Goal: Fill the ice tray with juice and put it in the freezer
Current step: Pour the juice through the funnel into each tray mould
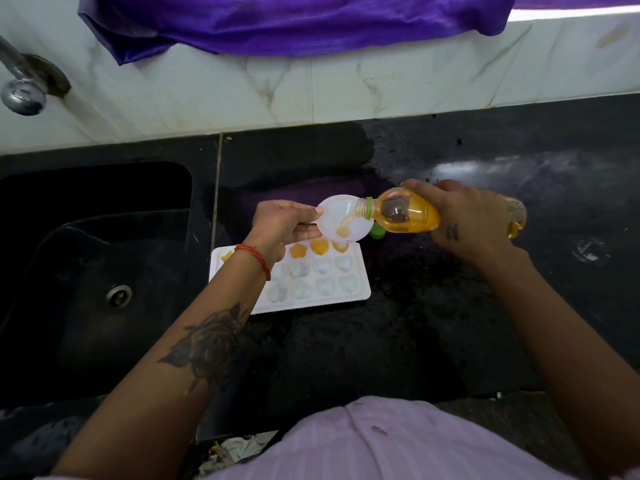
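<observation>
A white ice tray (360,296) lies on the black counter, just right of the sink. Its far row holds orange juice; the nearer cells look white. My left hand (284,225) holds a small translucent white cup (341,216) above the tray's far edge. My right hand (464,213) grips a clear bottle of orange juice (408,216), tipped on its side with its mouth over the cup. Juice streams into the cup. A green cap (377,233) lies on the counter under the bottle's neck.
A black sink (86,271) with a metal drain sits at the left, and a steel tap (20,88) sticks out of the white tiled wall. Purple cloth (294,22) hangs over the ledge at the back. The black counter (519,271) runs on to the right.
</observation>
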